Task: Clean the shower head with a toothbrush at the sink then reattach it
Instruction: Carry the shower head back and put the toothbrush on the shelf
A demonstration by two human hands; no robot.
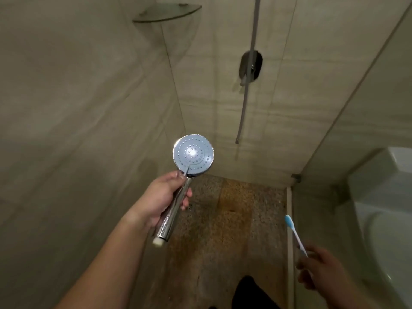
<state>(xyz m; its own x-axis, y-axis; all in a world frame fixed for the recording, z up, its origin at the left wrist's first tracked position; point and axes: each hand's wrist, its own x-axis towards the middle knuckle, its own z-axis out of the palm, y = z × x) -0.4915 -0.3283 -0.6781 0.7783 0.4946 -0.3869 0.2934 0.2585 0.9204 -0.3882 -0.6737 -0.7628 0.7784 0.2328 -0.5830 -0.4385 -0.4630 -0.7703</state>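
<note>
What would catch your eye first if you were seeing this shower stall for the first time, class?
The round chrome shower head stands out at centre, its nozzle face catching the light, gripped by its handle in the left hand. At lower right, the right hand holds a blue-and-white toothbrush, bristles up. On the back wall, the detached hose hangs loose past the chrome mixer valve.

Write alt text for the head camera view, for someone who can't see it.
A person's left hand grips a detached chrome shower head by its handle, nozzle face toward the camera, while the right hand holds a blue and white toothbrush. Behind them the hose hangs loose on the tiled wall, beneath a glass corner shelf.
</note>
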